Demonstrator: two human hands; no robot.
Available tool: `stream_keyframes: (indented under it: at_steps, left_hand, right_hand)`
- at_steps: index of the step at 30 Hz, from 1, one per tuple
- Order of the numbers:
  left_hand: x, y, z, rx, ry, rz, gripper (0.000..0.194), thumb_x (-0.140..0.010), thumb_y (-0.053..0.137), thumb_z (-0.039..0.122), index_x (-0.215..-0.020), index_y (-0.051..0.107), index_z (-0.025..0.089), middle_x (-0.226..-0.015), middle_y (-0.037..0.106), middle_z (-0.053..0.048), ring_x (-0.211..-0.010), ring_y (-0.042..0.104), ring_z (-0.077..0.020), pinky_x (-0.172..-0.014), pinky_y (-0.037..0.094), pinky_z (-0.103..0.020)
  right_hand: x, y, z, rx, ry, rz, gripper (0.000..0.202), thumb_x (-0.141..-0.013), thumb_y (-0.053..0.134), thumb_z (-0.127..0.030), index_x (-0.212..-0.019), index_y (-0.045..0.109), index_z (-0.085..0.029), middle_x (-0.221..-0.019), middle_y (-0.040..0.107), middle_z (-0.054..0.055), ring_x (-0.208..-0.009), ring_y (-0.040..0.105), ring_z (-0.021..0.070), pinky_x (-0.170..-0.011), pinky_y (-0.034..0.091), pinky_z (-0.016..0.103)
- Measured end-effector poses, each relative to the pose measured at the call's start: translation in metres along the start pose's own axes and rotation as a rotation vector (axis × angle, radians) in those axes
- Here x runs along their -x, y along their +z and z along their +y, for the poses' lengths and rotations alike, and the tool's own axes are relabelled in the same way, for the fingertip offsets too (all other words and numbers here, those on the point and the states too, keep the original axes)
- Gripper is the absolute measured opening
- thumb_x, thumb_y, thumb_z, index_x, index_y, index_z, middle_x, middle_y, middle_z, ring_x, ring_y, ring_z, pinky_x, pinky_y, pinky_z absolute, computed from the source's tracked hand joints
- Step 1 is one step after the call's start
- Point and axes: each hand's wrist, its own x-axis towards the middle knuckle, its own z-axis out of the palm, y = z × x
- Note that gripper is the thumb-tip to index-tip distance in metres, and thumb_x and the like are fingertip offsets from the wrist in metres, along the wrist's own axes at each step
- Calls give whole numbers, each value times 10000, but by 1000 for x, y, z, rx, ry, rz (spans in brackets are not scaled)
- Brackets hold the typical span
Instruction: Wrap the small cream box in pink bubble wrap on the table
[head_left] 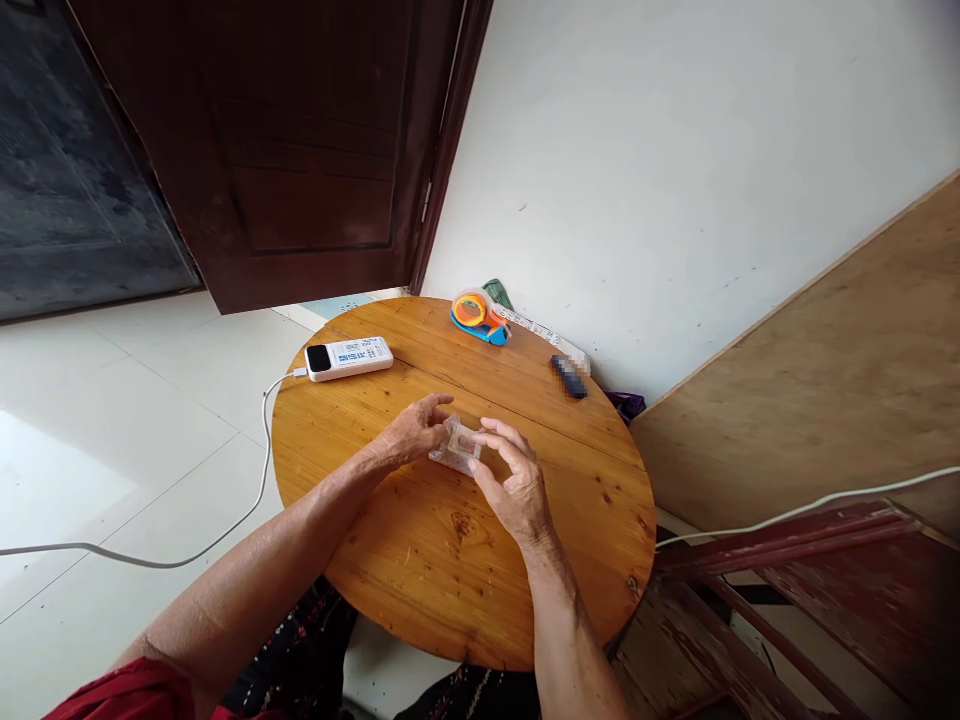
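Well inside the near edge of the wooden table (420, 570), our left hand (413, 430) and right hand (519, 487) flank the clear plastic packet (457, 456), fingers curved, pinch unclear; we best steady its edges lightly.

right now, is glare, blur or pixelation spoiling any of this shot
Some: in the head view, bright glare washes out part of the floor at left; also in the head view, a dark object on the table is pixelated; same head view, the left hand and right hand look fairly sharp, but the clear packet's contents are hard to make out.
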Motion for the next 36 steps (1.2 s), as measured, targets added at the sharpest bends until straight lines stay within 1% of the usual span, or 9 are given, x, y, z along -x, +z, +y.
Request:
stream_keyframes:
  at_steps: [4,7,10,16,21,24,27,31,36]
  left_hand:
    - [0,3,-2,-65,32,15,617,-731,581,181,-1333,482,88,-918,656,-58,-755,600,-142,-640,471,-239]
    - [2,4,-1,-45,55,-18,610,-725,576,163,-1328,495,118,-974,630,-55,-747,589,-124,-618,471,-218]
    - [5,5,1,-32,91,-62,598,-711,575,144,-1307,526,142,-982,622,-43,-752,579,-113,-629,474,-208]
    - [3,5,1,36,87,-81,586,-684,576,111,-1269,563,151,-1010,619,-43,-829,597,-136,-690,494,-230]
    - [2,4,1,-31,82,-79,566,-712,557,123,-1278,551,126,-908,610,-23,-779,573,-124,-666,462,-224]
    - [2,5,1,-90,74,-52,561,-725,537,133,-1285,545,95,-886,599,-23,-739,544,-119,-641,442,-227]
    - [2,5,1,-119,102,-44,549,-727,550,146,-1274,556,97,-862,589,-16,-729,527,-119,-649,434,-233]
    - [4,6,3,-91,121,-54,562,-709,563,150,-1268,557,100,-838,587,-11,-719,529,-119,-657,438,-238]
    - [6,6,8,23,62,-115,670,-610,539,134,-1279,539,96,-1024,628,-74,-864,603,-181,-725,489,-272]
  right_hand:
    - [0,6,0,8,-8,16,177,-814,605,-161,-947,685,-245,-1175,668,84,-1124,617,244,-993,481,435]
    - [-1,9,0,9,2,30,96,-870,578,-201,-868,667,-239,-1138,679,87,-1099,627,235,-965,491,413]
    - [-1,9,0,23,13,42,127,-912,538,-236,-824,630,-232,-1135,680,98,-1093,624,238,-953,486,419]
    - [-1,0,0,-73,84,128,162,-957,473,-287,-856,581,-221,-1163,667,131,-1143,602,242,-986,462,450]
    - [0,-10,3,-92,48,3,67,-868,602,-247,-894,661,-232,-1204,665,100,-1155,606,244,-1010,469,440]
    - [0,-9,3,-27,13,-41,143,-825,632,-208,-948,693,-248,-1250,647,88,-1167,600,253,-1017,465,457]
    - [0,-2,2,29,-13,-11,105,-858,594,-202,-875,689,-244,-1210,659,92,-1124,615,247,-980,483,443]
    - [0,6,-2,40,-1,59,167,-925,499,-230,-799,609,-224,-1143,669,113,-1092,610,248,-962,468,432]
    - [0,2,-3,-145,132,178,189,-961,445,-318,-854,558,-211,-1137,644,127,-1090,595,243,-949,463,416]
